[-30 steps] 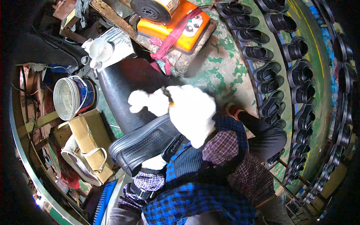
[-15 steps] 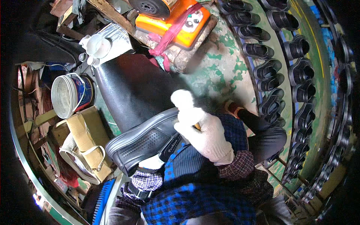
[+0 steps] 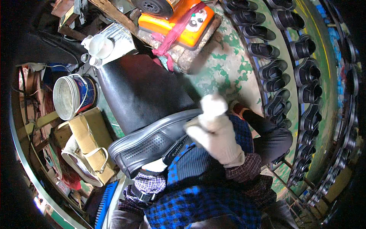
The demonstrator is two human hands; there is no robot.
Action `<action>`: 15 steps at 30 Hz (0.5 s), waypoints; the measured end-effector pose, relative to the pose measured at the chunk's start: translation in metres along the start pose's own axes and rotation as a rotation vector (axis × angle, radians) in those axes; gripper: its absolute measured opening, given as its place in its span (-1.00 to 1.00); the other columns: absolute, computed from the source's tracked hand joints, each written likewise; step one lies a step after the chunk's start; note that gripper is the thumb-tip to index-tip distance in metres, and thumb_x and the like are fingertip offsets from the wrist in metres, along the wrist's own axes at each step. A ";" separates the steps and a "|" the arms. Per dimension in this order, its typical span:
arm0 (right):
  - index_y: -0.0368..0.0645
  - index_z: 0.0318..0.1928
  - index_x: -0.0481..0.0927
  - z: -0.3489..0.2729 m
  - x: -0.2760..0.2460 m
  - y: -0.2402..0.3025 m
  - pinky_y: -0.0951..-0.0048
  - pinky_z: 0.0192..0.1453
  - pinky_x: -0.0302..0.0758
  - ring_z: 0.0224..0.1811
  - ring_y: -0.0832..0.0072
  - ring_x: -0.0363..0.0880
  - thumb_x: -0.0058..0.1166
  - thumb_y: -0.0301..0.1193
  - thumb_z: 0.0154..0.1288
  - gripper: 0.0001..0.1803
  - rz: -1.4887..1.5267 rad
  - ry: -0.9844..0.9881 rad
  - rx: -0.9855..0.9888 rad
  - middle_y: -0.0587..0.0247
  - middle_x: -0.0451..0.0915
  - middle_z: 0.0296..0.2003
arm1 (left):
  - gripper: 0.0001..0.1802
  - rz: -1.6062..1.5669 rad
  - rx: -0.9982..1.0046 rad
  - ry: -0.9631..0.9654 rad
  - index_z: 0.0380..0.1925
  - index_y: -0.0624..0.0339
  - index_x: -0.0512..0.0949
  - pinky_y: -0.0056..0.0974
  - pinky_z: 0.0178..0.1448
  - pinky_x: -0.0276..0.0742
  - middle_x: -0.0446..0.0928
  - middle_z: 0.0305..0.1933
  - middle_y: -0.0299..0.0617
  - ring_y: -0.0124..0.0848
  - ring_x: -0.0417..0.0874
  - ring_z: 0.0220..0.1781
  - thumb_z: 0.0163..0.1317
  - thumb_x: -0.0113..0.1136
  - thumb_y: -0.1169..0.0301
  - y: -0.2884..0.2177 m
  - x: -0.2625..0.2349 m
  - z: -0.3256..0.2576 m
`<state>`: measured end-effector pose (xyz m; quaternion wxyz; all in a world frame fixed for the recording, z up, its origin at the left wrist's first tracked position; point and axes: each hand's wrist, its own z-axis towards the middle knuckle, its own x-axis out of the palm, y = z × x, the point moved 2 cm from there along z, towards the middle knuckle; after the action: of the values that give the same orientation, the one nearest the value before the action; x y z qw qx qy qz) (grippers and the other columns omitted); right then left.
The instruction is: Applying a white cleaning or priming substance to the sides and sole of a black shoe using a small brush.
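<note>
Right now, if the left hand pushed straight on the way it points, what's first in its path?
Most likely the black shoe: it covers the front of the gloved left hand, so exact depth is unclear.

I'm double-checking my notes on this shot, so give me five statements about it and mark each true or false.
1. A black shoe is by the person's hands. True.
2. Both hands are bare. False: the right hand and the left hand wear white gloves.
3. The shoe hides much of the left hand. True.
4. Only a single shoe appears here. False: rows of shoes stand on the person's right.
5. A pink cloth runs across the orange machine. True.
</note>
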<state>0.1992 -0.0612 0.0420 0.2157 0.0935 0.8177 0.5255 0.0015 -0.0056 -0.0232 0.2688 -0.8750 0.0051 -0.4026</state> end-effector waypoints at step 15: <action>-0.16 -0.31 0.68 0.003 0.003 -0.002 0.41 -0.11 0.59 -0.27 0.30 0.71 0.42 -0.44 0.11 -0.84 -0.110 0.044 -0.001 0.14 0.70 -0.31 | -0.40 0.448 0.048 -0.019 0.48 0.09 0.19 0.00 0.60 0.15 0.23 0.52 0.01 -0.13 0.26 0.53 0.55 -0.12 0.08 -0.008 0.004 -0.005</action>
<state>0.1980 -0.0581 0.0386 0.2265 0.0367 0.8257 0.5153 -0.0006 -0.0023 -0.0140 0.3725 -0.8490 0.1871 -0.3247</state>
